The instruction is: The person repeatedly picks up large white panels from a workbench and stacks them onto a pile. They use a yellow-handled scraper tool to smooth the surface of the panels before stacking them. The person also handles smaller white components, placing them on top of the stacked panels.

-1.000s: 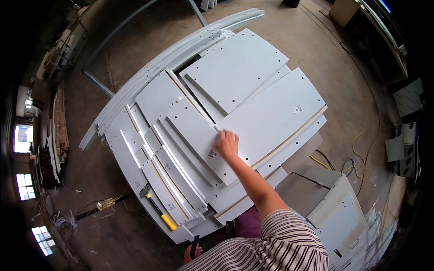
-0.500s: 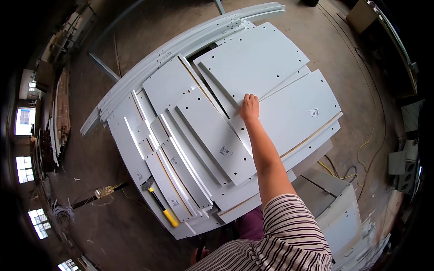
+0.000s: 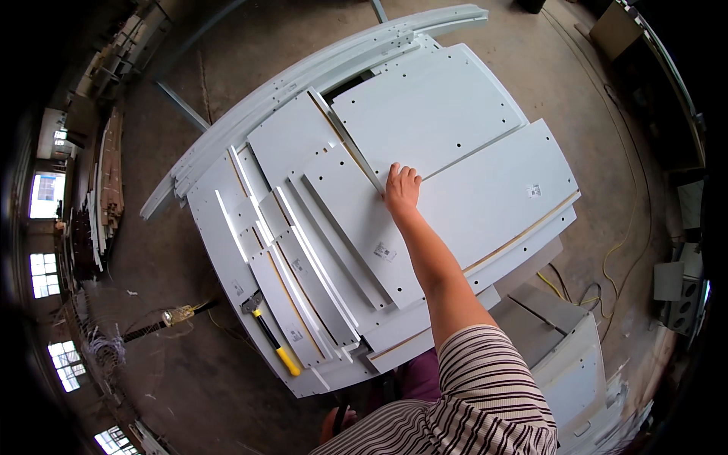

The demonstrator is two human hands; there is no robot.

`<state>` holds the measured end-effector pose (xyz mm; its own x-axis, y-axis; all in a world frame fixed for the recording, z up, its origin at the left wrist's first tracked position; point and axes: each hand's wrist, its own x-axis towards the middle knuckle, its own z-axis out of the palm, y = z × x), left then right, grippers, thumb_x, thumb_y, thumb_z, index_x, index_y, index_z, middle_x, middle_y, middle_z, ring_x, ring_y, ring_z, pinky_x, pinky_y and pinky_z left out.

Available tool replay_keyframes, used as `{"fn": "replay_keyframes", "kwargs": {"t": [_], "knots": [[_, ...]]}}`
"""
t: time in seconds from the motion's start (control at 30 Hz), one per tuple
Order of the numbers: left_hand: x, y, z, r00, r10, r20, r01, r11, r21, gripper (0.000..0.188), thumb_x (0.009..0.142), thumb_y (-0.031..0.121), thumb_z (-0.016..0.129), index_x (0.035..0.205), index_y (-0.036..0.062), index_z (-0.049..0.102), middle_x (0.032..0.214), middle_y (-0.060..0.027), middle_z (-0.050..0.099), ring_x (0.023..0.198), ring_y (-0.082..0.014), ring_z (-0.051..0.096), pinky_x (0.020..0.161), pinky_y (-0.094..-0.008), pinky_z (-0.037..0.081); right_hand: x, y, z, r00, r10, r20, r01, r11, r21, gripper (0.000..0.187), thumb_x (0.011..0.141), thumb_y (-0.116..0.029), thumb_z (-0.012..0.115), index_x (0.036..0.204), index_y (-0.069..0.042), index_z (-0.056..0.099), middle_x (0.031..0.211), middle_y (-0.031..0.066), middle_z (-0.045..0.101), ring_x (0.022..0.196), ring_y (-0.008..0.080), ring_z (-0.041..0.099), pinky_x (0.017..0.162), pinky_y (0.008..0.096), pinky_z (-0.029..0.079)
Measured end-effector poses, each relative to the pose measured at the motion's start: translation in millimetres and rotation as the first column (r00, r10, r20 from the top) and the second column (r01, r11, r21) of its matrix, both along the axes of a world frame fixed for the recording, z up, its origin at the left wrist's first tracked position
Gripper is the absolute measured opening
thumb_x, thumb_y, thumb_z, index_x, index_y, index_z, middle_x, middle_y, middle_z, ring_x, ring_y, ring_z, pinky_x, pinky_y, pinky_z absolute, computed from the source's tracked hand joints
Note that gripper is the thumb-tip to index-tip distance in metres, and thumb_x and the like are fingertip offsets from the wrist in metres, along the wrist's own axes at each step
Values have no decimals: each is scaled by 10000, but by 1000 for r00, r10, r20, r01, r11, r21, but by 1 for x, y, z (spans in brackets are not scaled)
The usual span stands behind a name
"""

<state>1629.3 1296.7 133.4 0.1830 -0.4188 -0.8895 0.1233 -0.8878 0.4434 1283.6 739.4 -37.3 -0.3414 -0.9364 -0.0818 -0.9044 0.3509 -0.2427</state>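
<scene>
My right hand rests at the near left corner of a large pale grey panel with holes along its edges. Its fingers are slightly bent and spread, with their tips on that corner. Right of the hand lies another large panel carrying a small label. To the left is a narrower panel, stacked over similar strips. Low in the picture, partly hidden by my striped shirt, is what looks like my left hand beside something dark; its fingers cannot be made out.
A hammer with a black and yellow handle lies on the front left strips. Long curved rails run along the far left side. More grey panels stand at lower right. Cables trail over the floor on the right.
The far large panel has shifted left and now lies flatter; its raised left edge has come down. My right hand moved slightly left and its fingers have spread.
</scene>
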Motion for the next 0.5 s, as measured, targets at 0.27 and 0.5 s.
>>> {"fn": "replay_keyframes", "kwargs": {"t": [0.27, 0.5], "knots": [[77, 56, -79, 803, -584, 117, 595, 785, -169, 348, 912, 288, 610, 1192, 90, 554, 1113, -123, 521, 963, -210, 554, 724, -351, 525, -1, -3, 38, 988, -13, 155, 27, 996, -87, 364, 654, -68, 678, 964, -34, 488, 966, 167, 526, 945, 309, 501, 795, 413, 402], [-4, 6, 8, 981, -121, 151, 133, 988, -77, 260, 944, 263, 571, 1062, 36, 619, 932, -106, 663, 881, -146, 633, 795, -280, 505, -48, 40, 109, 966, 162, 202, -138, 982, -127, 579, 522, -111, 733, 1007, 2, 439, 986, 193, 486, 982, 362, 469, 830, 440, 397]]}}
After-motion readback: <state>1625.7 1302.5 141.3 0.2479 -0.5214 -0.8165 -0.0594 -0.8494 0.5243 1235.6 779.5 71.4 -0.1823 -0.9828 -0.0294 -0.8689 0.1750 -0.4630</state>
